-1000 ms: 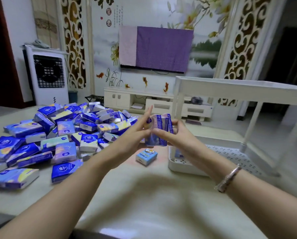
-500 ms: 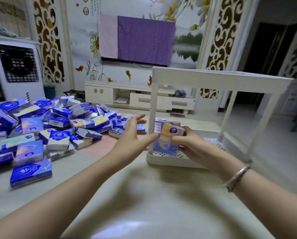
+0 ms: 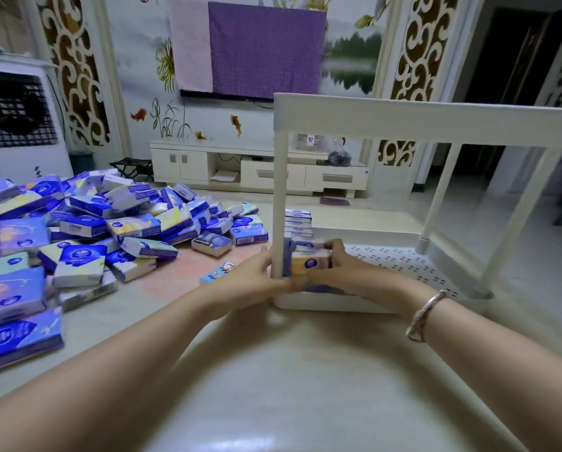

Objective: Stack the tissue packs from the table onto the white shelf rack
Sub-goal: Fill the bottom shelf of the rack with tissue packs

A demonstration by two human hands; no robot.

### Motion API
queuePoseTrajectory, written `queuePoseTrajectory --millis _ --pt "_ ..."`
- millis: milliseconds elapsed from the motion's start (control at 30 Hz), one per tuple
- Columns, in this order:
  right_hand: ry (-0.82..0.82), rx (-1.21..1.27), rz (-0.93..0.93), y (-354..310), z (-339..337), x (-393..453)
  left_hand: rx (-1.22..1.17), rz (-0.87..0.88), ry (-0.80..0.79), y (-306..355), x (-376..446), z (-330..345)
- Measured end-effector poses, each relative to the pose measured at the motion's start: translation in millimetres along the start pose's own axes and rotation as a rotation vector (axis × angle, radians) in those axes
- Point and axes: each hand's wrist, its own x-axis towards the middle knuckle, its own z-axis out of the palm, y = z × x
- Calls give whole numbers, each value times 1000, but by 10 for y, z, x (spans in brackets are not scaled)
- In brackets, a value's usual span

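Head view: on the pale tabletop [image 3: 273,386], the right hand [image 3: 348,272] and left hand [image 3: 256,275] each have a closed grip on a small bundle of tissue packs [image 3: 309,261] at the white shelf rack's [image 3: 403,119] lower tray, near corner. Behind it stands a stack of packs [image 3: 298,221]; a loose heap [image 3: 109,220] lies to the left.

1. Pale glossy tabletop [image 3: 273,386] carries everything.
2. Left of the left hand [image 3: 256,275]: big loose heap of blue-and-white plastic-wrapped tissue packs [image 3: 87,230].
3. Just beyond the left hand: one small light-blue carton-like pack [image 3: 216,272], lying flat.
4. At the right hand [image 3: 344,272]: white plastic two-tier shelf rack [image 3: 403,119], perforated bottom tray resting on the table.
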Motion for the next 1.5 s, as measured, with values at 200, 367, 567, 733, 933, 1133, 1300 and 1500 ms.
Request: queuePoseTrajectory --millis 200,367,567,733,933,1133,1300,1500 --pt "-151 -267 -28 -148 133 -14 -14 -7 63 -26 36 61" --pt "-179 -382 38 -180 97 -8 -88 -31 41 4 11 65" --pt "-218 -654 209 -133 59 0 -154 -27 36 36 -25 57" --pt "-122 -476 52 -194 6 -214 -123 9 8 111 -150 -51" --pt "498 -580 -214 -455 2 -612 22 -137 145 149 -397 -459" --pt "537 -629 -597 -861 556 -648 316 -218 312 161 -878 -1088" --pt "388 -622 -696 -1032 1148 -323 683 -417 352 -9 -1073 -1512" --pt "217 -645 -628 -1098 1713 444 793 -575 330 -414 -1219 -1809"
